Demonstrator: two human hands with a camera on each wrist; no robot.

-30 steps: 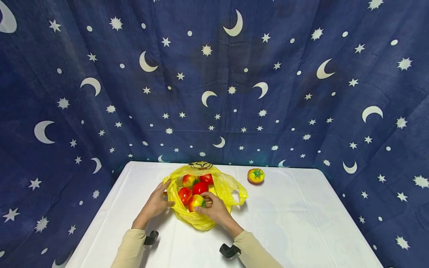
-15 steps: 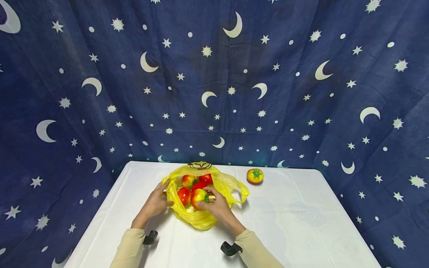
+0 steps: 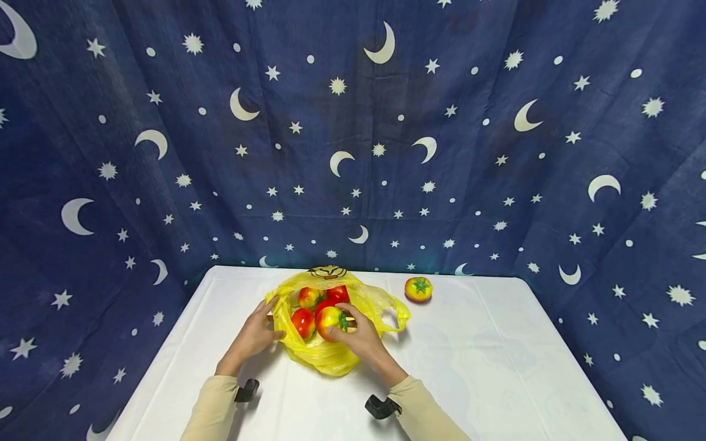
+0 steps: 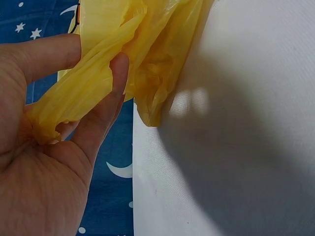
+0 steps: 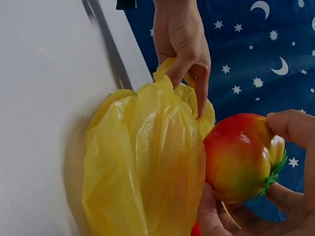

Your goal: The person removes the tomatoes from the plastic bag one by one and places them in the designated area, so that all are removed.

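Nearest are a person's forearms in beige sleeves (image 3: 212, 407), each with a black device (image 3: 247, 391) at the wrist. The hands are apart, on either side of a yellow plastic bag (image 3: 328, 362) lying on a white-covered table (image 3: 496, 355). The left hand (image 3: 255, 331) grips the bag's gathered edge between thumb and fingers. The right hand (image 3: 361, 335) pinches a glossy red-and-yellow tomato (image 3: 330, 321) with a green leafy top, at the bag's mouth. Deeper inside the bag sit three red fruits (image 3: 303, 321), one partly hidden behind the tomato, and a red-and-yellow fruit (image 3: 310, 297). Beyond the bag, to the right, a yellow-topped tomato (image 3: 418, 289) rests alone near the table's far edge. Behind hangs a navy curtain (image 3: 364, 205) printed with pale moons and stars.
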